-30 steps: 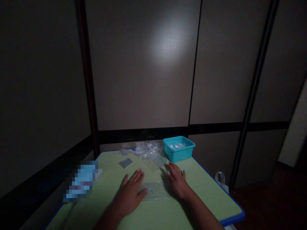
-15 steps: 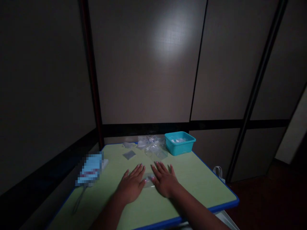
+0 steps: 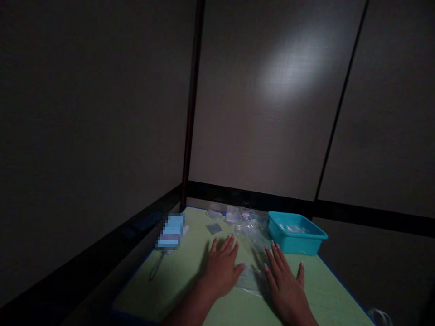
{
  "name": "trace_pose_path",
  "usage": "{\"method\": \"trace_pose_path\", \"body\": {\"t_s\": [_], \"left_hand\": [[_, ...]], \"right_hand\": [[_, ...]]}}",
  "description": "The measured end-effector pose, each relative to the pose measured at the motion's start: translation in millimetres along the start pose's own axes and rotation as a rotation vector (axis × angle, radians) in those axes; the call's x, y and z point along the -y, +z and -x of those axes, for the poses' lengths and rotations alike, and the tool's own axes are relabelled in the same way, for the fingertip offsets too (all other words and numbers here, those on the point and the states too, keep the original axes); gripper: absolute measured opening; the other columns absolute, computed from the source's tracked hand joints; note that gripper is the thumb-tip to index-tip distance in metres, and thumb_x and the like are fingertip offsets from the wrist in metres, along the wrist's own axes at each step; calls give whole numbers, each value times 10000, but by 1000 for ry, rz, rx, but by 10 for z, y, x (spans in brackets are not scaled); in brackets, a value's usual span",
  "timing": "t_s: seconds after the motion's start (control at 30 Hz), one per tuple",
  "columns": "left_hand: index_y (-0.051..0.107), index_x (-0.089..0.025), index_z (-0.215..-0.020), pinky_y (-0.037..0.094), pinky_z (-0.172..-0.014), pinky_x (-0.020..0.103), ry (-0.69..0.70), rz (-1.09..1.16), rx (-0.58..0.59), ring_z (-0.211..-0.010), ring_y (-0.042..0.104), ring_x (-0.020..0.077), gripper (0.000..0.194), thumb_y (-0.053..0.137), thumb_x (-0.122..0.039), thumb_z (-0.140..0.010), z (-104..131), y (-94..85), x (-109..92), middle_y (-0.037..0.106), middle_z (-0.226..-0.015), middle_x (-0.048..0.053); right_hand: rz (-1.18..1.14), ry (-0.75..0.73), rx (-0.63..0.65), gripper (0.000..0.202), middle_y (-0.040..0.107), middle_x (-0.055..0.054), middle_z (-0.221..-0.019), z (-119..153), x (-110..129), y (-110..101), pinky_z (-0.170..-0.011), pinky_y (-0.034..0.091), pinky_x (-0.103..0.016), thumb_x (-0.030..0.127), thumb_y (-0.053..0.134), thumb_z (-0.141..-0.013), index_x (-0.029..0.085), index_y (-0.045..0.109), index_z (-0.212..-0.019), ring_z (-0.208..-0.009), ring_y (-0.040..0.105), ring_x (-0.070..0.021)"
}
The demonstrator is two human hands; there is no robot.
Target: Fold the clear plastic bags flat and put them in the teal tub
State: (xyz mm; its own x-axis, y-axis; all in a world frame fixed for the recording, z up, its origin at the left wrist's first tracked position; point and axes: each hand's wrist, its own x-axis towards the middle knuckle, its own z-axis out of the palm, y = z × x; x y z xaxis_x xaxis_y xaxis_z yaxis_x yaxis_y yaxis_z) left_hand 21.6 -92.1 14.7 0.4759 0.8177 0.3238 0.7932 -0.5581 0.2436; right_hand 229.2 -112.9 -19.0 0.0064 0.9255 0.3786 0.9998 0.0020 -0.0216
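A clear plastic bag (image 3: 250, 280) lies flat on the light green table between my two hands. My left hand (image 3: 222, 267) is spread, palm down, with its thumb at the bag's left side. On the other side, my right hand (image 3: 284, 281) is also open, fingers stretched forward and thumb near the bag's right part. Whether either palm presses on the bag or hovers just above it I cannot tell. Ahead of the left fingertips is a small grey square packet (image 3: 214, 228).
A turquoise basket (image 3: 295, 244) holding clear plastic stands at the back right. Crumpled clear bags (image 3: 253, 228) lie to its left. A blurred-out light blue object (image 3: 171, 232) with a cord loop (image 3: 157, 267) is at the left edge. Panelled walls (image 3: 258, 136) rise behind the table (image 3: 190, 265).
My hands have moved farther apart, showing more of the clear bag between them. The view has turned left and tilted, so everything sits farther right in it.
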Motion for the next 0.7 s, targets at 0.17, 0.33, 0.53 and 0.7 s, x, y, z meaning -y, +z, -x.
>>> {"method": "trace_pose_path", "body": {"t_s": [0.17, 0.33, 0.53, 0.7], "left_hand": [[151, -253, -1420, 45, -1096, 499, 122, 138, 46, -1364, 110, 192, 572, 113, -505, -908, -56, 158, -356, 149, -1489, 7], [143, -246, -1420, 57, -1079, 519, 50, 150, 156, -1364, 107, 195, 622, 51, -553, -888, -82, 361, -299, 173, -1483, 21], [171, -252, -1414, 55, -1064, 538, -60, 40, 239, -1369, 53, 211, 652, 139, -594, -860, -12, 272, 92, 119, -1492, 31], [161, -238, -1417, 80, -1065, 522, -120, -28, 253, -1368, 59, 201, 629, 189, -546, -869, 112, 84, 420, 99, -1493, 35]], "right_hand": [[-76, -136, 102, 543, 151, -4, -1466, -23, -29, 84, -1025, -64, -607, 455, 215, -896, 283, 160, -1408, -1345, 138, -246], [-112, -169, 261, 551, 136, 9, -1463, -27, 19, 104, -1058, -11, -562, 501, 165, -897, 279, 165, -1402, -1348, 124, -218], [-141, -172, 307, 561, 134, 4, -1468, -22, 108, -36, -1055, 45, -553, 545, 166, -892, 308, 142, -1400, -1351, 101, -219], [-145, -162, 308, 600, 136, -1, -1468, -13, 129, -97, -1044, 39, -570, 592, 155, -876, 305, 133, -1402, -1354, 94, -221]]}}
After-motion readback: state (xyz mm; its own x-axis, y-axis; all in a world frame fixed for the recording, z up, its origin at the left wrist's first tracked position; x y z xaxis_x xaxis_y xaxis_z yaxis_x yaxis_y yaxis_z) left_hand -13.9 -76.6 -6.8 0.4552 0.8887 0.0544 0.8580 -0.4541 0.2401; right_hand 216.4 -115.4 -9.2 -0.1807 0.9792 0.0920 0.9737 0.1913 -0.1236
